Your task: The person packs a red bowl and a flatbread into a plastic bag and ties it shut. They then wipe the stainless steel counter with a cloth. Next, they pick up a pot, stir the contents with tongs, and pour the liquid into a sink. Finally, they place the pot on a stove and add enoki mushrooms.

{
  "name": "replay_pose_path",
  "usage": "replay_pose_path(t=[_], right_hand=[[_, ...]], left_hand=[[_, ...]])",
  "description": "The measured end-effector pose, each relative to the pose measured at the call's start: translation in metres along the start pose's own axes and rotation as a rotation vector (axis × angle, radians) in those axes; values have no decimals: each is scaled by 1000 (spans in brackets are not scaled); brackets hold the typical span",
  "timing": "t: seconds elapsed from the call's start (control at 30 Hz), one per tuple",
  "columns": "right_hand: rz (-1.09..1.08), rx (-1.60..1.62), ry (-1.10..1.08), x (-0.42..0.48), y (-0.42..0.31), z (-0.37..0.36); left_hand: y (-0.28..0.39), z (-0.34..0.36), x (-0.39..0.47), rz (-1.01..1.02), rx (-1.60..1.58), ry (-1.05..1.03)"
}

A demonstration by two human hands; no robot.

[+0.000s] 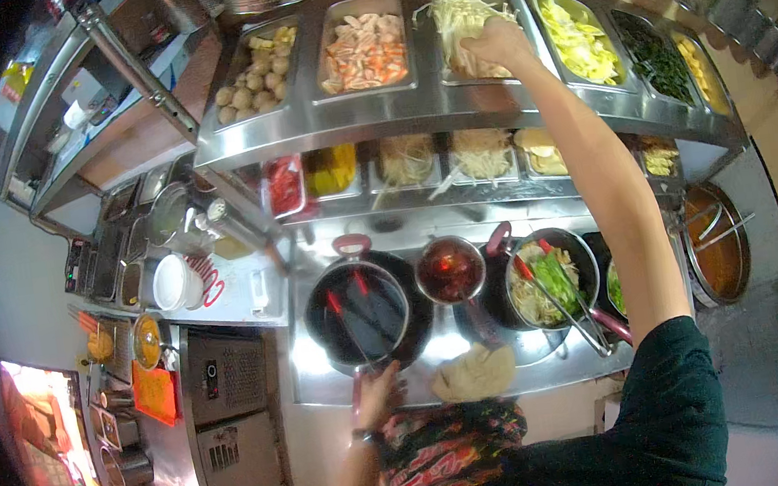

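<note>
My right hand [497, 44] reaches up into a steel pan of enoki mushrooms [459, 20]; its fingers are curled among the strands, and what they grip is partly hidden. My left hand [379, 392] is at the handle of a dark wok [405, 278], fingers near the ends of red-tipped tongs [349, 322] that lie across it. To the right, a pan of noodles and leafy greens [552, 280] holds a second pair of red-tipped tongs [567, 308]. Between the two stands a small pot of red-brown liquid [450, 269].
Pans of meatballs [254, 84], sliced crab sticks [364, 54], and cabbage [580, 41] line the raised steel shelf [373, 121]. A folded cloth [475, 373] lies at the stove's front edge. A large pot of broth [718, 251] stands right, white tubs [177, 282] left.
</note>
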State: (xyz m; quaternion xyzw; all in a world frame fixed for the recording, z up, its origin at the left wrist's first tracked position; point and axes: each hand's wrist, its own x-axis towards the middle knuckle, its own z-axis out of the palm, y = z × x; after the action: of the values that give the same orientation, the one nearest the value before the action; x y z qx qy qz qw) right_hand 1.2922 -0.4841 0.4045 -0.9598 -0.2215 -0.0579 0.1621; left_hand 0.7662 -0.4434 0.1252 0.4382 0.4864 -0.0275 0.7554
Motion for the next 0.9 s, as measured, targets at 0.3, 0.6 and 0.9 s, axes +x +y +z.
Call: replay_pose_path(t=[0.3,0.6,0.9], right_hand=[[-82,-168,-50,25,-19,5],[-11,282,-15,59,29,19],[302,1376,-372,28,21,17]], left_hand=[[-30,-46,3,223,72,91],[-19,-94,-46,206,108,86],[-1,-104,-50,253,49,71]])
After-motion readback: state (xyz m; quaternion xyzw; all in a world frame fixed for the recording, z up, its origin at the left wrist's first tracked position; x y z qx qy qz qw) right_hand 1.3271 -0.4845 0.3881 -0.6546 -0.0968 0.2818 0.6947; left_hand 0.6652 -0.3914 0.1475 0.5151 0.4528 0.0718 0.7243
